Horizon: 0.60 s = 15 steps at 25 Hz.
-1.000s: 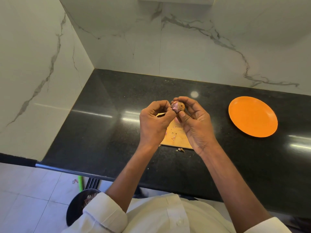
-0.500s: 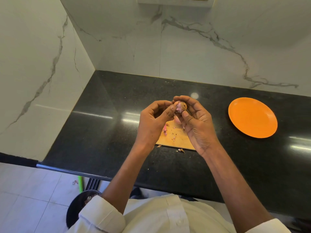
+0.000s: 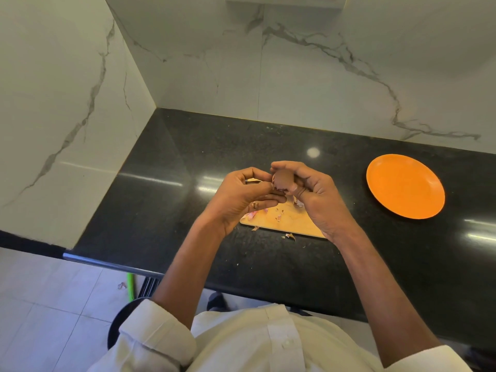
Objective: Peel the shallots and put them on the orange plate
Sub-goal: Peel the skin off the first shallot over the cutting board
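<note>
A black stone desk point(image 3: 166, 200) ran into a corner of white marbled wall, with a wooden cutting board point(image 3: 291, 220) near its front edge and scraps of peel point(image 3: 289, 236) lying on and just beside it. Above the board the person held a shallot point(image 3: 282, 179) in the air. The right hand point(image 3: 312, 196) had its fingers curled round the shallot, thumb pressed under it, while the left hand point(image 3: 237, 196) pinched at the loose skin on the shallot's left side. Brown skin still covered most of it, so the peeling looked unfinished. How its long axis lay could not be told. The orange plate point(image 3: 405, 186) sat bare on the desk well apart to the right, on the side of the right hand, which was the nearer one to carry the shallot across.
</note>
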Available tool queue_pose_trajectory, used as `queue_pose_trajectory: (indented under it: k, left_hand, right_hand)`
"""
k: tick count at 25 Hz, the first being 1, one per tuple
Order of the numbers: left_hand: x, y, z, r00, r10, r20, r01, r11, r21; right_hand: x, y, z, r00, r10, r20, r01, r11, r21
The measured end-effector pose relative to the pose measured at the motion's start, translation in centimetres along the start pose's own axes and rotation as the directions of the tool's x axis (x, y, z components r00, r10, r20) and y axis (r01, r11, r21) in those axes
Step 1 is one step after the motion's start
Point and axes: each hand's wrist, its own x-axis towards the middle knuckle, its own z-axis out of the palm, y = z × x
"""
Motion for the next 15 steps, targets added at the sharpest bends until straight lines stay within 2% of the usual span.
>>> queue_pose_trajectory:
  k: [5, 15]
  left_hand:
    - [0.1, 0.0, 0.1, 0.998, -0.066, 0.017, 0.066, 0.997, -0.031]
    - [1.7, -0.5, 0.7, 0.983, -0.083, -0.166, 0.09, 0.995, 0.036]
  right_hand:
    - [0.4, 0.2, -0.2, 0.999, -0.012, 0.037, 0.014, 0.998, -0.06]
    - [1.4, 1.4, 0.9, 0.995, 0.077, -0.062, -0.082, 0.992, -0.095]
